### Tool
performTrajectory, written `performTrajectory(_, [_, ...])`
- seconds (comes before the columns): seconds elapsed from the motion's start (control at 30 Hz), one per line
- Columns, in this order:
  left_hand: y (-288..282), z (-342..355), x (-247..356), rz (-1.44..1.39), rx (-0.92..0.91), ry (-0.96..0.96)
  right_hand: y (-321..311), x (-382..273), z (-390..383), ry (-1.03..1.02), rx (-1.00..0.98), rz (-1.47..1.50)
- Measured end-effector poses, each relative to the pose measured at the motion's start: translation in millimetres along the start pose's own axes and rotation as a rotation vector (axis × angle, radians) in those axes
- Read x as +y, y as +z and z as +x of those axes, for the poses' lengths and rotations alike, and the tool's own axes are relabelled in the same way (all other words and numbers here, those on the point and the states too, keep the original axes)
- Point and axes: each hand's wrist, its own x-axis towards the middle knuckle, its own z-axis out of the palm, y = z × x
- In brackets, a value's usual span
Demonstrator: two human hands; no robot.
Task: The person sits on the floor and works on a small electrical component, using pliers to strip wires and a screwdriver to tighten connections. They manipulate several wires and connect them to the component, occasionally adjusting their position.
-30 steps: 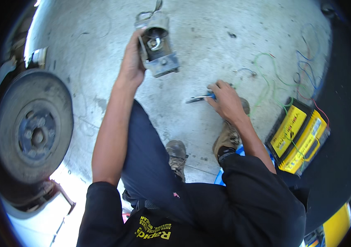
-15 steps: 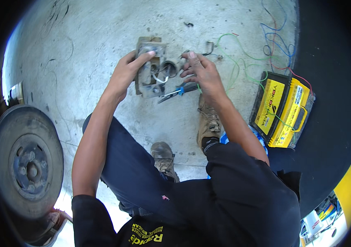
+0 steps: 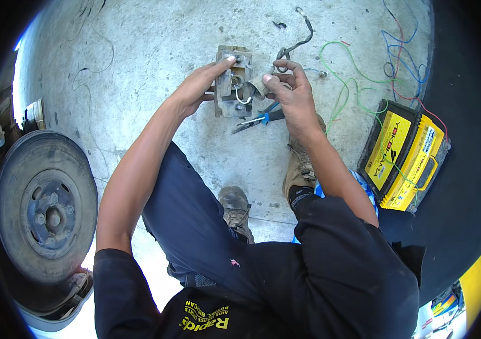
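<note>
My left hand (image 3: 201, 85) grips the left side of a dirty rectangular metal housing (image 3: 223, 104), thumb on its upper face. The housing has an open middle, and a white wire (image 3: 243, 101) loops out of it. At its right side, my right hand (image 3: 294, 96) pinches a short, grimy, hollow cylindrical piece (image 3: 258, 86) between thumb and fingers. A black cable (image 3: 301, 42) runs up and away from the right fingers; whether they hold it too is unclear. Just below, on the concrete, lie pliers (image 3: 264, 118) with blue and black handles, partly hidden by the right hand.
A yellow and black battery (image 3: 407, 155) stands at the right, with green, red and blue wires (image 3: 401, 48) around it. At the left is a wheel with tyre (image 3: 46, 206). A small black scrap (image 3: 279, 25) lies on the floor ahead. My boots (image 3: 235, 206) are below.
The view has shifted, so the scene sits further right. My right hand has closed on the cylindrical piece beside the housing. The black cable now stretches farther away from me.
</note>
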Motion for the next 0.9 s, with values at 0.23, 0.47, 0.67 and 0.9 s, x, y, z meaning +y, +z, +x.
performTrajectory(0.23, [1.0,20.0,-4.8,0.055,-0.031,0.054,-2.8,10.8,2.8,0.024,-0.012,0.025])
performTrajectory(0.47, [2.9,39.8,-9.0,0.211,0.173,0.098,-5.7,21.7,3.9,0.075,-0.047,-0.016])
performTrajectory(0.67, [-4.2,42.5,-0.8,0.223,0.280,0.091,-4.3,21.4,4.9,0.090,-0.067,-0.004])
performTrajectory(0.9, [-20.1,47.4,-6.2,0.509,0.374,0.292,-11.0,21.7,7.1,0.136,-0.054,-0.261])
